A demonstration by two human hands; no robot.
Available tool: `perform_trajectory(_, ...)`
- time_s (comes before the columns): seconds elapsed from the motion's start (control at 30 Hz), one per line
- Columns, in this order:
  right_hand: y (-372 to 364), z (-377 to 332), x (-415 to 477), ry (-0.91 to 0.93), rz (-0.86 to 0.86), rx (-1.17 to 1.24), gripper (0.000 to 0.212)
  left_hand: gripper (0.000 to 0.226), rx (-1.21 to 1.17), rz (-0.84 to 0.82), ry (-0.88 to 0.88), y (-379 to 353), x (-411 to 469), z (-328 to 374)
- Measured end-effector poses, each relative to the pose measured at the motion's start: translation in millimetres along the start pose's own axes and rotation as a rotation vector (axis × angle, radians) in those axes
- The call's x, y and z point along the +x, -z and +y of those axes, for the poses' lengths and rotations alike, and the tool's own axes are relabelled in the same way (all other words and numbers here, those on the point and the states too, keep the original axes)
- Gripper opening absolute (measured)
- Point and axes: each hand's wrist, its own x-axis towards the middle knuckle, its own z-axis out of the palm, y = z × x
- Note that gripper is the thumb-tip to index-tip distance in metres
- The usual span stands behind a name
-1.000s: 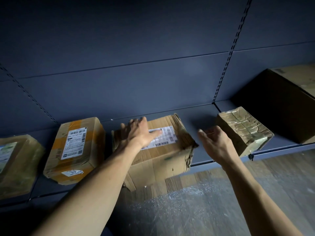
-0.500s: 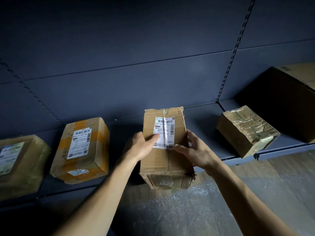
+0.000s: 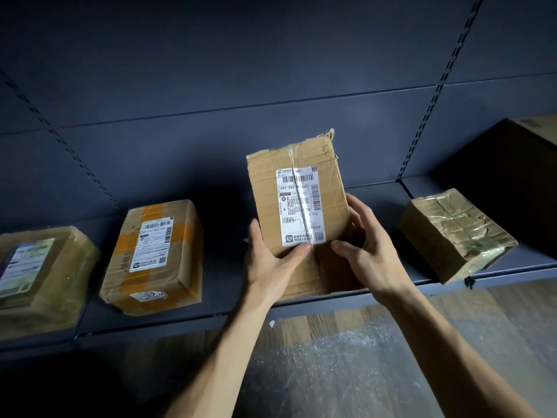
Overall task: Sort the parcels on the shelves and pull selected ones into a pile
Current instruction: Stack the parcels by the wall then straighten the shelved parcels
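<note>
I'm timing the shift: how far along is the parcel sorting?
Done: no pile is in view, so nothing looks pulled yet. In hand: the left hand and right hand hold the labelled box, label showing. Left: the orange-taped box, wrapped parcel, taped parcel and large box sit on the shelf.

Dark metal shelf (image 3: pixel 211 315) carries an orange-taped box (image 3: pixel 153 254) lying flat, a film-wrapped parcel (image 3: pixel 39 279) just left of it, a crumpled tape-covered parcel (image 3: pixel 455 233) well to its right, and a large dark carton (image 3: pixel 512 176) farther right.
</note>
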Motion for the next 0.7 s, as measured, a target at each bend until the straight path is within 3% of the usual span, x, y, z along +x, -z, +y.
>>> perform_trajectory(0.17, 2.5, 3.5, 4.5, -0.073, 0.005, 0.009, 0.083, 0.102, -0.007, 0.023, -0.04, -1.9, -4.8, 5.1)
perform_trajectory(0.33, -2.8, 12.1, 11.1, -0.086, 0.005, -0.149, 0.076, 0.112, 0.13, -0.023, -0.066, -3.2, -6.2, 5.9)
perform_trajectory(0.53, -10.7, 18.8, 11.9, -0.15, -0.013, -0.141, 0.053, 0.054, 0.439, 0.007, -0.468, -12.8, -3.2, -4.6)
perform_trajectory(0.7, -6.4, 22.7, 12.2, -0.207, -0.025, -0.102, 0.066, 0.05, 0.701, -0.086, -0.572, -23.4, -4.1, -8.6)
